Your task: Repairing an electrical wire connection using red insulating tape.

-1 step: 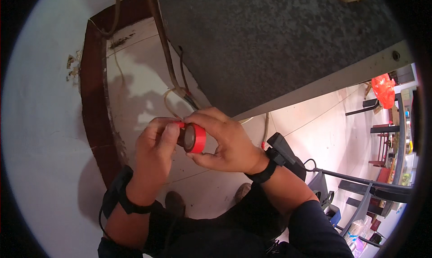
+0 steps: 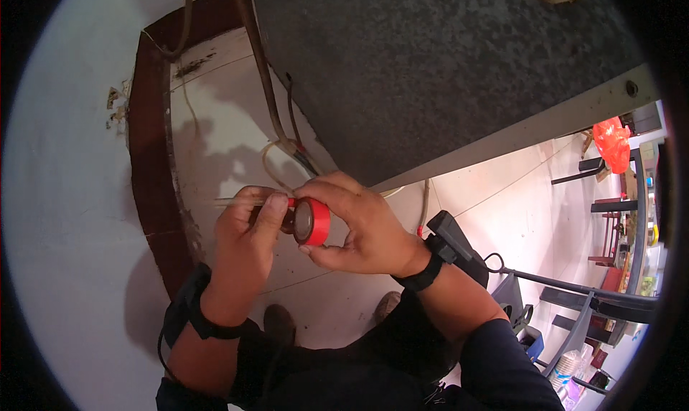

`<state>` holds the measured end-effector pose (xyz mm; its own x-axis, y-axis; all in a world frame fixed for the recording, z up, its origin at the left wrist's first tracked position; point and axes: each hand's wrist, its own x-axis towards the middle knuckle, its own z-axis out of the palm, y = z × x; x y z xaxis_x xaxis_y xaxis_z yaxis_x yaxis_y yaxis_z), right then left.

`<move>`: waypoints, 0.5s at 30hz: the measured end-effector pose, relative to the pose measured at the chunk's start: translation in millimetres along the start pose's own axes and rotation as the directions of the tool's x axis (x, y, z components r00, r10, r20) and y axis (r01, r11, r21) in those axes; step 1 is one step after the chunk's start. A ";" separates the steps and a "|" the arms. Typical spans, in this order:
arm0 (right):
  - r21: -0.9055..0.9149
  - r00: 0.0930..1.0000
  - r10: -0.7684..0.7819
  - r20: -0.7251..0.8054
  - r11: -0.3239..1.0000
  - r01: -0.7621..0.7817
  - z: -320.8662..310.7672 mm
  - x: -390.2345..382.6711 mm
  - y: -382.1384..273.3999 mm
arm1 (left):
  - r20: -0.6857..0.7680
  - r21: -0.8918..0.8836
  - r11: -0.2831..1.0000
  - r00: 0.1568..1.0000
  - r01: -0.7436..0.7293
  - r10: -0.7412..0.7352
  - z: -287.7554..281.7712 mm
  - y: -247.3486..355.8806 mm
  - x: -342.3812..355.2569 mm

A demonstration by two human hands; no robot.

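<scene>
Starting over on the left, we've got a plain white wall running down to a dark brown skirting board, with some chipped paint and a bit of debris near the corner of the pale tiled floor. A few cables drop down along the edge of the dark speckled tabletop and curl toward where we're working. Our left hand comes up from the lower edge with a black strap around the wrist, and its fingers are curled in, with the thumb pressed against the roll of red electrical tape. That roll sits right between our two hands, held up in mid-air above the floor and just below the tabletop's metal edge. Our right hand is wrapped around the roll from the other side, fingers over the top and thumb underneath, so both hands are closed together on it. A thin pale wire end pokes out to the left from behind the left fingers; can't tell exactly how it's being held. There's a black wristband with a small device on the right wrist. Further right, dark metal furniture legs stand on the tiles, and an orange-red plastic bag hangs up in the background, though what's inside it isn't visible from here.
</scene>
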<state>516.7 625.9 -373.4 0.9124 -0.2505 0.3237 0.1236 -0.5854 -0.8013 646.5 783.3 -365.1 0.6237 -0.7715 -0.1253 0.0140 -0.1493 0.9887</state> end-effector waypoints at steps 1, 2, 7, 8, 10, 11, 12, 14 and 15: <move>0.044 1.000 0.008 0.027 0.999 -0.009 -0.9 -0.4 -0.6 | 0.003 -0.066 0.997 0.999 0.038 -0.038 0.4 -1.0 1.1; 0.088 0.998 0.015 0.054 0.996 -0.020 -1.7 -0.9 -0.9 | 0.008 -0.131 0.988 0.997 0.076 -0.076 0.5 -1.4 1.4; 0.409 0.981 0.178 0.082 0.891 -0.196 -2.2 -6.3 9.8 | 0.065 -0.141 0.986 0.995 0.088 -0.079 -2.1 0.5 -1.1; 0.521 0.960 0.256 0.113 0.808 -0.277 -2.9 -6.4 8.2 | 0.071 -0.142 0.986 0.995 0.085 -0.075 -2.5 0.1 -1.6; 0.571 0.926 0.326 0.189 0.731 -0.373 -11.1 -2.2 2.9 | 0.086 -0.111 0.989 0.992 0.103 -0.094 -5.1 2.0 -1.9; 0.610 0.883 0.384 0.268 0.642 -0.465 -13.4 -0.6 2.9 | 0.100 -0.078 0.990 0.989 0.120 -0.112 -5.9 1.9 -1.6; 0.611 0.882 0.387 0.270 0.639 -0.467 -9.6 -2.1 9.6 | 0.101 -0.078 0.989 0.988 0.125 -0.117 -5.6 0.1 -1.5; 0.643 0.917 0.309 0.253 0.654 -0.398 -6.7 -1.4 13.6 | 0.082 -0.085 0.993 0.994 0.085 -0.078 -4.4 7.9 -4.1; 0.641 0.919 0.306 0.249 0.659 -0.393 -8.6 -1.2 10.7 | 0.083 -0.085 0.993 0.994 0.078 -0.071 -4.7 11.8 -5.2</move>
<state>513.6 613.3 -378.0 0.9733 -0.2178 -0.0730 -0.0272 0.2065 -0.9781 647.2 788.5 -352.3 0.5538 -0.8080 -0.2012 0.1289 -0.1556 0.9794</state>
